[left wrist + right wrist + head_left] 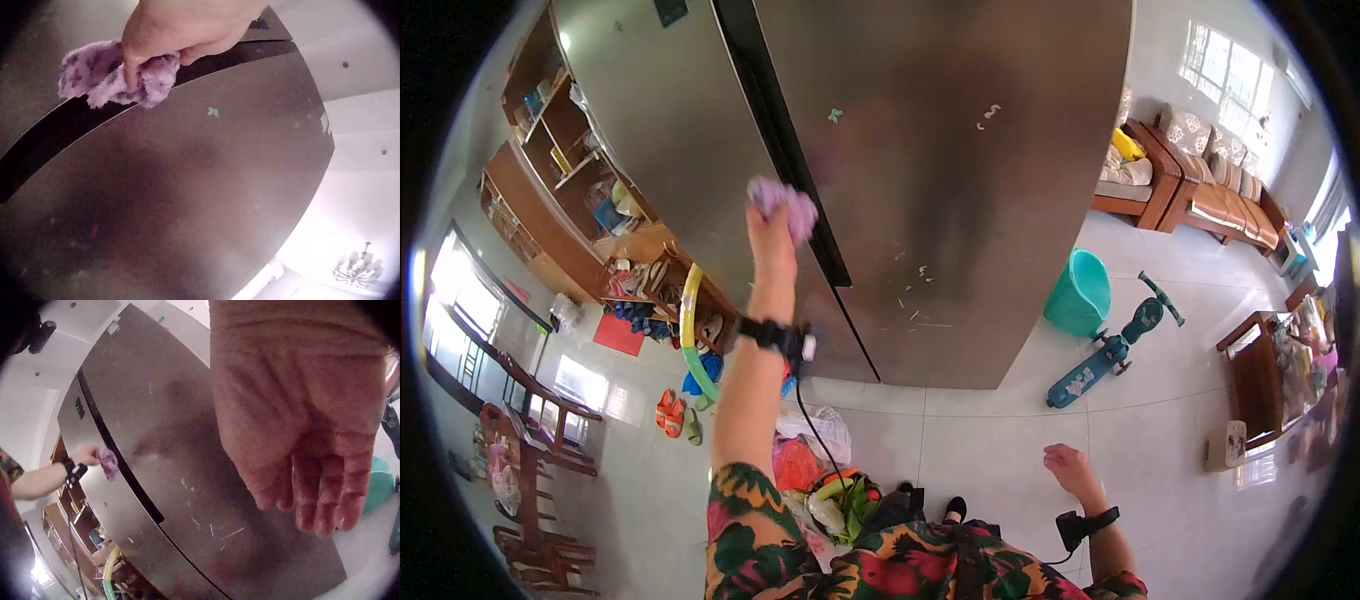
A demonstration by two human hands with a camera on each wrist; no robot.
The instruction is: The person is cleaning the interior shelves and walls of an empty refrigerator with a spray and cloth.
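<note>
My left hand (771, 238) grips a bunched purple cloth (784, 207) with darker spots, at the dark handle groove (785, 150) of a large grey metallic refrigerator (940, 200). In the left wrist view the cloth (119, 75) overlaps that groove, and fingers curl into its folds. Small sticker scraps (923, 271) and a green bit (835, 116) mark the right door. Low beside my body, away from the door, hangs my right hand (1074, 474). Its palm (300, 412) and loosely bent fingers show in the right wrist view, holding nothing.
On the floor right of the refrigerator stand a teal bucket (1082, 295) and a child's scooter (1115, 350). Bags with vegetables (840, 500) lie by my feet. Orange sandals (669, 412) and a yellow-green hoop (690, 330) are at the left, near wooden shelves (560, 130).
</note>
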